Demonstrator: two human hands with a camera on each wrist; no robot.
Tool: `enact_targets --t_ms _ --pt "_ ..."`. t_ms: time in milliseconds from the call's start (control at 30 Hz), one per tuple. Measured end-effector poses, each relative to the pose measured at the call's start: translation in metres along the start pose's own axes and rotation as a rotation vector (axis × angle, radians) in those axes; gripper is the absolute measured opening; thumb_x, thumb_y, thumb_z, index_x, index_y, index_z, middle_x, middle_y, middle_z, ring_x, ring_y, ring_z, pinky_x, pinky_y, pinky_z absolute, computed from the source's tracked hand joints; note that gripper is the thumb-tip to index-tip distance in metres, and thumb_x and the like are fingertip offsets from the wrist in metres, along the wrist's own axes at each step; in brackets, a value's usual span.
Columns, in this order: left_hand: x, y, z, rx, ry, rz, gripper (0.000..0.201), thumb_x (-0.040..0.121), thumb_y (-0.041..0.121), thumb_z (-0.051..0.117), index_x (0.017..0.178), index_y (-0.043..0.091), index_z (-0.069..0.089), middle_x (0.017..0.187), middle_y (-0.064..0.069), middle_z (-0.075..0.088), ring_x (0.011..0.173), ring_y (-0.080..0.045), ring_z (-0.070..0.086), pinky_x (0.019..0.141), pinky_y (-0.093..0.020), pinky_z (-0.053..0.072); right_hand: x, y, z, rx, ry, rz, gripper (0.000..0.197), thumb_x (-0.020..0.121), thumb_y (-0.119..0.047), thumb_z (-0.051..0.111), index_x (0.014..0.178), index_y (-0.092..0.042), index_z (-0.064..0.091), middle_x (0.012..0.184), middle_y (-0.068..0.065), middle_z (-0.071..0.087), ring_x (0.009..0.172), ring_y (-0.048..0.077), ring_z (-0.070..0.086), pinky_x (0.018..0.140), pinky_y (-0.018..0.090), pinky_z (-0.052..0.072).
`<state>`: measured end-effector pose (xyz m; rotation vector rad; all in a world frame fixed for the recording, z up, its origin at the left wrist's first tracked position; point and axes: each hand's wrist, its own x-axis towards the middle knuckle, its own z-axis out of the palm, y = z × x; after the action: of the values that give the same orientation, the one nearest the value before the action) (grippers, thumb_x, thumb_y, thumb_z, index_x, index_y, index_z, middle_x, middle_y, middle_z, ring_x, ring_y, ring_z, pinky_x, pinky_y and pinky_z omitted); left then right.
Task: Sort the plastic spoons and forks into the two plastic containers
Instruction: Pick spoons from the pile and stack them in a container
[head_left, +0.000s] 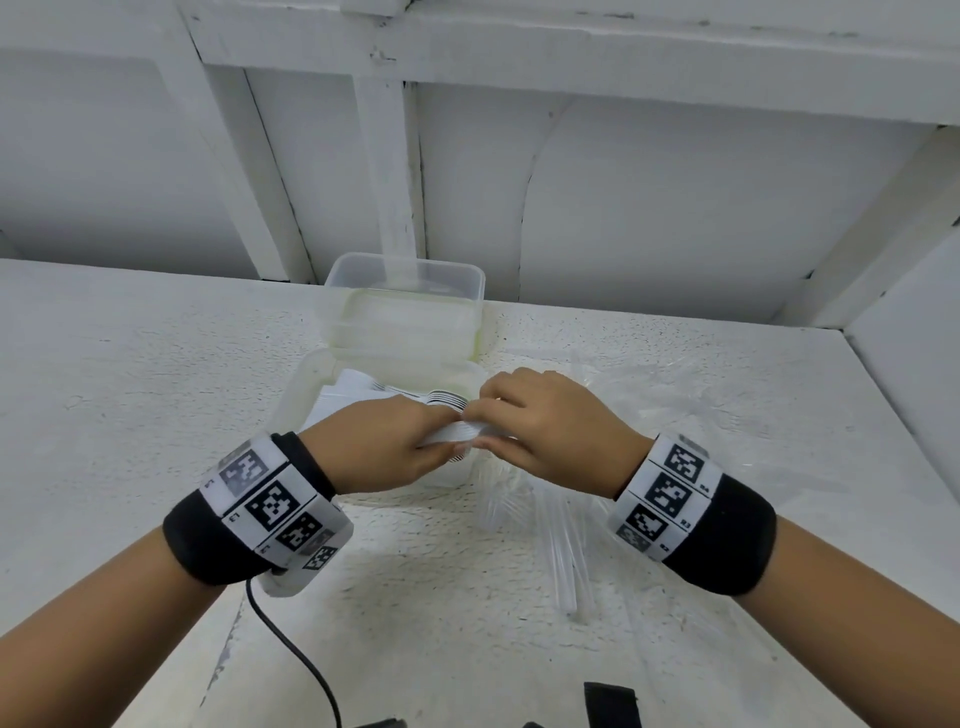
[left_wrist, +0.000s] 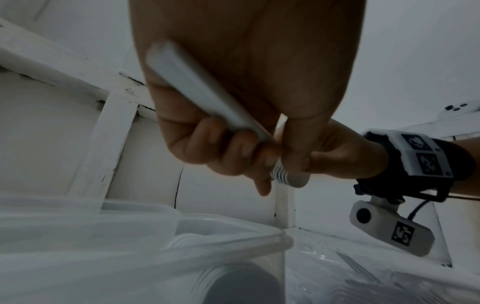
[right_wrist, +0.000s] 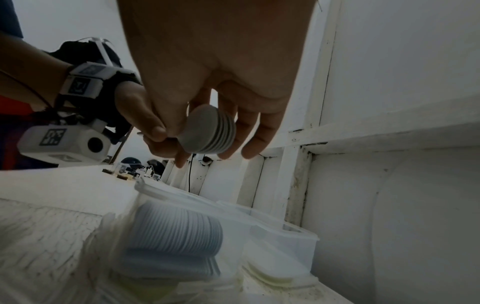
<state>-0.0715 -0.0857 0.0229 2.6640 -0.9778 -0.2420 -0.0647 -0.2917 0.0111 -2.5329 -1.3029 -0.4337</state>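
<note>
- White rough-textured tabletop meets a white panelled wall at the back.
- Left hand is clenched round the handles of a nested stack of white plastic spoons, fingers curled under them.
- Right hand pinches the same stack at the bowl end, thumb on one side, fingers on the other.
- Both hands hold the stack just above the near clear plastic container, which has many white spoons nested inside.
- A second clear plastic container stands right behind it, by the wall.
- Clear plastic wrap with transparent cutlery lies on the table to the right.
</note>
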Motion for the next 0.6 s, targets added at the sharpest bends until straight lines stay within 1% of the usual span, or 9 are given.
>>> enact_targets --t_ms 67,133,200,267,300,367,433,533,600 --pt "-0.002 -0.006 0.001 0.007 0.052 -0.013 0.063 0.08 0.065 0.027 0.115 0.022 0.056 0.094 0.004 0.065 0.087 -0.015 0.059 0.072 -0.026 0.041 0.006 -0.002 0.002 -0.014 0.032 0.002 0.029 0.087 -0.034 0.047 0.095 -0.013 0.067 0.089 0.004 0.063 0.07 0.025 0.059 0.053 0.031 0.046" --pt "-0.006 -0.014 -0.005 -0.06 0.072 -0.07 0.06 0.079 0.07 0.035 0.113 0.025 0.058 0.089 0.009 0.065 0.083 -0.008 0.059 0.067 -0.019 0.038 0.011 -0.003 0.004 -0.017 0.031 0.028 0.028 0.084 -0.033 0.048 0.092 -0.015 0.067 0.09 0.002 0.065 0.075 0.024 0.059 0.056 0.031 0.045" --pt "-0.012 -0.024 -0.013 -0.16 0.124 -0.128 0.068 0.07 0.082 0.033 0.113 0.033 0.052 0.083 0.016 0.06 0.075 0.001 0.056 0.066 -0.013 0.039 0.016 0.002 0.005 0.005 0.015 0.092 0.028 0.082 -0.032 0.048 0.092 -0.014 0.067 0.092 0.002 0.066 0.079 0.024 0.06 0.06 0.034 0.047" --pt "-0.02 -0.042 -0.018 -0.244 0.263 -0.234 0.057 0.079 0.067 0.041 0.119 0.027 0.05 0.091 0.009 0.057 0.082 -0.003 0.056 0.073 -0.019 0.045 0.022 0.013 0.004 0.093 -0.012 0.251 0.027 0.084 -0.03 0.052 0.097 -0.012 0.067 0.099 0.003 0.066 0.087 0.025 0.058 0.069 0.039 0.049" --pt "-0.023 -0.051 -0.018 -0.247 0.339 -0.292 0.048 0.086 0.053 0.044 0.12 0.019 0.051 0.096 0.004 0.056 0.085 -0.009 0.056 0.075 -0.024 0.045 0.024 0.02 0.005 0.135 -0.036 0.352 0.026 0.085 -0.028 0.054 0.102 -0.012 0.067 0.104 0.004 0.065 0.093 0.025 0.056 0.076 0.041 0.048" --pt "-0.027 -0.067 -0.016 -0.188 0.414 -0.359 0.028 0.095 0.027 0.045 0.114 0.009 0.056 0.101 -0.002 0.054 0.092 -0.017 0.055 0.078 -0.024 0.038 0.031 0.033 0.008 0.178 -0.086 0.523 0.026 0.087 -0.026 0.057 0.108 -0.013 0.065 0.111 0.004 0.063 0.101 0.026 0.053 0.088 0.043 0.044" --pt "-0.028 -0.077 -0.009 -0.113 0.348 -0.358 0.024 0.097 0.015 0.043 0.11 0.005 0.061 0.107 -0.005 0.054 0.102 -0.023 0.055 0.084 -0.022 0.035 0.041 0.037 0.013 0.216 -0.091 0.609 0.026 0.087 -0.026 0.058 0.109 -0.015 0.065 0.111 0.002 0.063 0.105 0.026 0.053 0.092 0.042 0.042" --pt "-0.023 -0.08 0.003 -0.05 0.085 -0.341 0.035 0.098 0.011 0.037 0.13 0.004 0.051 0.136 -0.009 0.045 0.123 -0.023 0.046 0.102 -0.024 0.031 0.061 0.029 0.018 0.253 -0.128 0.649 0.028 0.088 -0.028 0.056 0.113 -0.018 0.064 0.116 0.0 0.063 0.111 0.025 0.049 0.096 0.042 0.04" --pt "-0.021 -0.077 0.008 0.001 -0.035 -0.322 0.041 0.1 0.016 0.03 0.138 0.006 0.042 0.143 -0.008 0.039 0.127 -0.024 0.041 0.106 -0.027 0.029 0.075 0.02 0.023 0.22 -0.182 0.639 0.03 0.09 -0.03 0.053 0.117 -0.021 0.061 0.121 -0.002 0.06 0.115 0.025 0.045 0.098 0.041 0.038"
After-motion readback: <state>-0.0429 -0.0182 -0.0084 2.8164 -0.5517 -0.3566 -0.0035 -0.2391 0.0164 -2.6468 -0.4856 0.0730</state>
